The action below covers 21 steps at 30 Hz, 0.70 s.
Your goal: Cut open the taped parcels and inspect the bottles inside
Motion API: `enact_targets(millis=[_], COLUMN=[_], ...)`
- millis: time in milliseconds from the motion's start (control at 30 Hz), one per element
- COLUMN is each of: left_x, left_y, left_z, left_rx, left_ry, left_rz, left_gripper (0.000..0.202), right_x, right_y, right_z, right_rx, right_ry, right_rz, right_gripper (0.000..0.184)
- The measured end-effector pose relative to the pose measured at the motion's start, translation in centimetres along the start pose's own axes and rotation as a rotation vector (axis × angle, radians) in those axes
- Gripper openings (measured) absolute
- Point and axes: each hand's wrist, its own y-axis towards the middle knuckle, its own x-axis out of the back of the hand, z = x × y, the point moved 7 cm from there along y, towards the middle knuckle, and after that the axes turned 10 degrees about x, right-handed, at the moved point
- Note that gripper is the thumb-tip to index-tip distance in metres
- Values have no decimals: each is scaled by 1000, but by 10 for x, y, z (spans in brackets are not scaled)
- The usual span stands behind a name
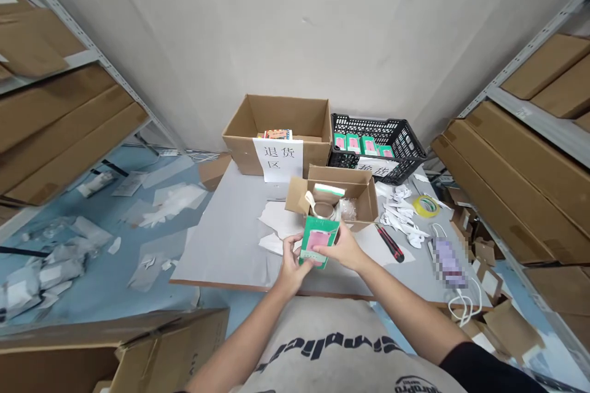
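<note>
The green pack (316,241) is held between both hands, long axis running near to far, far end leaning right. The left hand (294,265) pinches its near left edge; the right hand (345,250) clasps its right side. Beyond, on the table (221,245), stands an open carton (353,179).

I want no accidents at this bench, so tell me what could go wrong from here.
The cutter lies loose on the table near the right forearm; a sweep of the arm might knock it. The white cord hangs past the table's front edge; a snag could drag the blurred purple item off. The green box, held in both hands close to that edge, might fall if it slips.
</note>
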Motion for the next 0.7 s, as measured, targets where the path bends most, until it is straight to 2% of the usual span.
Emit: enact_targets(millis=[100, 167, 233, 367, 433, 500, 600, 700], left_x=[19, 32, 51, 97, 112, 120, 122, 124], left_y=[-7, -8, -3, 19, 27, 29, 29, 27], left_z=[13, 21, 25, 31, 46, 66, 86, 95], left_rx=[139, 238, 257, 81, 74, 110, 122, 125], left_ry=[-17, 74, 190, 304, 348, 367, 362, 344], left_rz=[154, 279, 321, 120, 36, 2, -12, -22], left_gripper=[84, 78, 69, 72, 64, 59, 61, 62], right_x=[-20, -37, -54, -82, -89, -89, -79, -70], right_y=[-24, -31, -30, -16, -15, -20, -31, -42], right_z=[-13, -26, -45, -101, -133, -157, -159, -129], right_rx=[-10, -19, -38, -56, -99, -140, -128, -96], right_ry=[-20, -31, -28, -33, -104, -184, -341, -527], right_rz=[84, 163, 211, 244, 269, 266, 213, 163], right_gripper=[74, 78, 79, 82, 79, 75, 68, 41])
